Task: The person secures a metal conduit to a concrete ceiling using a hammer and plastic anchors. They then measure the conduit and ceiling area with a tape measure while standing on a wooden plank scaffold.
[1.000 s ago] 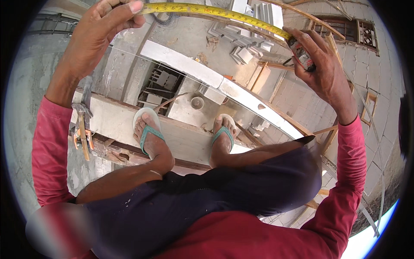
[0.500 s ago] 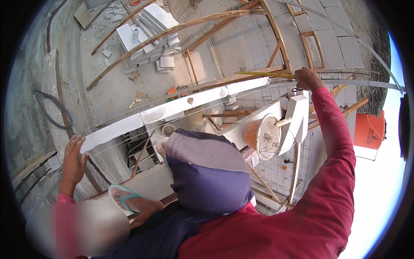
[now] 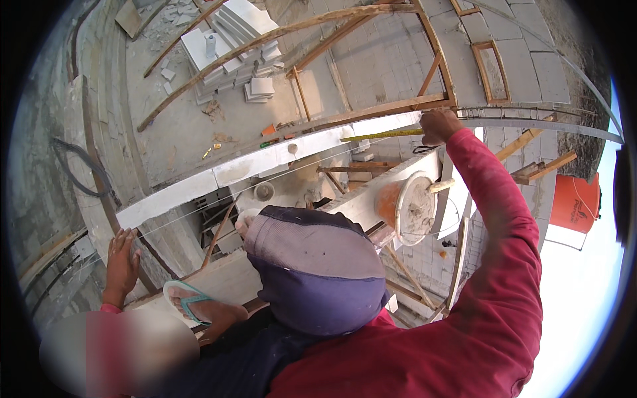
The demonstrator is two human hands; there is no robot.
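Observation:
My right hand [image 3: 439,127] is closed round a tape measure, whose body is mostly hidden in the fist. Its yellow blade [image 3: 385,134] sticks out to the left over the course of white blocks [image 3: 178,196]. A dark loop [image 3: 423,149] hangs beneath that fist. On the left, my left hand [image 3: 122,263] lies with fingers extended and nothing in it, just below the near-left end of the block course. A thin string [image 3: 199,208] runs alongside the blocks, passing close to the left fingertips.
A mortar bucket [image 3: 415,207] with a wooden handle [image 3: 441,186] in it stands right of centre. Wooden framing [image 3: 438,60] crosses the far side, beyond a stack of white blocks [image 3: 239,33]. A sandalled foot [image 3: 199,307] rests on a ledge. An orange tank [image 3: 574,202] sits far right.
My right hand has moved left along the blocks, carrying the tape measure and its extended blade. My left hand has drawn back from the block end toward me.

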